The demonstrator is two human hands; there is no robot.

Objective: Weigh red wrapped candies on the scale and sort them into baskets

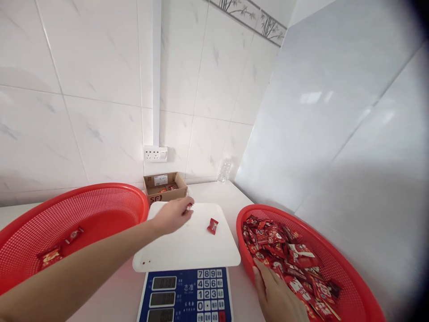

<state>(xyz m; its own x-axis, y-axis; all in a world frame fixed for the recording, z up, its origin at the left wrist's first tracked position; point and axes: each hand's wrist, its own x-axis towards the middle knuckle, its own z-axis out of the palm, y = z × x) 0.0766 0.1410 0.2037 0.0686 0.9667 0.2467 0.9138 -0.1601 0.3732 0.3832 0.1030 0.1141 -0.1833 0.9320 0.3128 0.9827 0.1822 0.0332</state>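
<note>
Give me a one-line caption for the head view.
Left hand over scale; right hand in basket of red packets.

Two hands (172,216) (276,297), two red baskets (100,191) (243,228), one scale (186,293), one cardboard box (166,196).

White counter (208,192): left red basket (110,201), right red basket (338,273), digital scale (181,250) front-center, cardboard box (165,187) and plastic bottle (224,171) along back edge.

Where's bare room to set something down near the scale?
Free: scale platter in front of the left hand and candy; counter between carton and right basket; left basket beside its few packets. Crowded: right basket, heaped around the right hand.
</note>
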